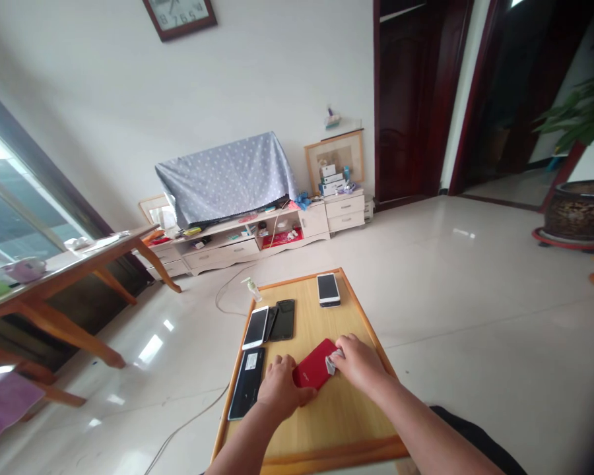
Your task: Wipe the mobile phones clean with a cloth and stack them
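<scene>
A red phone (315,367) lies face down and at a slant on the small wooden table, its back towards me. My left hand (280,389) grips its near left end between thumb and fingers. At the other end, my right hand (357,359) pinches a crumpled grey cloth (331,363) against the phone's back. Left of my left hand rests a large black device with a white label (250,369). Beyond it are a white phone (256,328) and a black phone (283,320), with another dark phone partly hidden between them.
A white phone (328,288) tops a small stack at the table's far right corner. A pump bottle (252,289) stands at the far left corner. The wooden table (346,422) has a raised rim. Beyond it, a low white cabinet (222,256) lines the wall.
</scene>
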Demonstrator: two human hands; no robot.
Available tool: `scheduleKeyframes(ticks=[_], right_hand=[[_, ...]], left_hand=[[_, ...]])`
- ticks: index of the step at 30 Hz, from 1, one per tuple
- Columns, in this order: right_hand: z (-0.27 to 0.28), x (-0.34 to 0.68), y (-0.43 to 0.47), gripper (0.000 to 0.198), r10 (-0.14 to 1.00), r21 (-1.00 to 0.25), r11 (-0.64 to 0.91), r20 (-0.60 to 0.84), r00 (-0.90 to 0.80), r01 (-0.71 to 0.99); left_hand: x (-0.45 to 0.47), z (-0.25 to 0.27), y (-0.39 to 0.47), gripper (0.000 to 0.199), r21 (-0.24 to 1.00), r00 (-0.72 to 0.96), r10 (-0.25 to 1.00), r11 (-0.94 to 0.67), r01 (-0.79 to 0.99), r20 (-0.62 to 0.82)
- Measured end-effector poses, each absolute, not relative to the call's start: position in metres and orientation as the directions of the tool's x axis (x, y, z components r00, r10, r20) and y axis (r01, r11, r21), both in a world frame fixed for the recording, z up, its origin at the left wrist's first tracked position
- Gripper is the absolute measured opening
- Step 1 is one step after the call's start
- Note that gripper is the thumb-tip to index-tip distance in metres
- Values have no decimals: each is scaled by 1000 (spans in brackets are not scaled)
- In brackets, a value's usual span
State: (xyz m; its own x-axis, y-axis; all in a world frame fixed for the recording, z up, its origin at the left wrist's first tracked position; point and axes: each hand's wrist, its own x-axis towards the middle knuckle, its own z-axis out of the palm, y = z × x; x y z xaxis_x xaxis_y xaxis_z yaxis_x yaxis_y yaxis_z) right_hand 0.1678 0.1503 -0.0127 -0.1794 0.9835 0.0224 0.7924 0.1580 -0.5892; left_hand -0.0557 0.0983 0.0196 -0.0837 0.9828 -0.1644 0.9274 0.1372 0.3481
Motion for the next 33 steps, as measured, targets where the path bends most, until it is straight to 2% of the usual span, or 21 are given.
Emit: scheduleKeyframes(ticks=[7,10,12,14,17,20,24,26,30,33], right_hand=[[-3,174,148,15,987,-613,129,0,-163,780],[-3,177,149,13,987,-633,138,22,-161,761],[-4,178,149,12,987,-643,136,27,-156,753],[-4,180,148,11,989,-650,126,25,-145,749],[-3,182,146,6,990,-659,127,41,-133,742],[-3,178,142,4,988,-691,147,76,-132,708],[-2,166,131,11,987,-866,122,56,-150,485],[2,160,122,15,983,-943,114,62,-170,314],[15,153,101,25,968,-995,96,92,-232,5],[27,151,87,28,950,-985,24,75,-303,-169]], left_hand=[[-38,21,111,62,320,-105,972,169,932,-210],[-36,18,111,65,352,-146,963,220,910,-225],[-35,14,108,65,432,-163,951,267,861,-263],[-35,10,106,62,568,-139,942,298,767,-306],[-31,7,103,48,770,-94,945,310,558,-312],[-24,8,103,37,850,-103,949,313,423,-298],[-17,13,102,46,895,-119,949,316,315,-293],[-17,16,100,47,930,-140,940,333,156,-312],[-17,20,98,31,892,-164,899,352,-284,-407],[-10,25,98,15,809,-162,869,346,-476,-467]])
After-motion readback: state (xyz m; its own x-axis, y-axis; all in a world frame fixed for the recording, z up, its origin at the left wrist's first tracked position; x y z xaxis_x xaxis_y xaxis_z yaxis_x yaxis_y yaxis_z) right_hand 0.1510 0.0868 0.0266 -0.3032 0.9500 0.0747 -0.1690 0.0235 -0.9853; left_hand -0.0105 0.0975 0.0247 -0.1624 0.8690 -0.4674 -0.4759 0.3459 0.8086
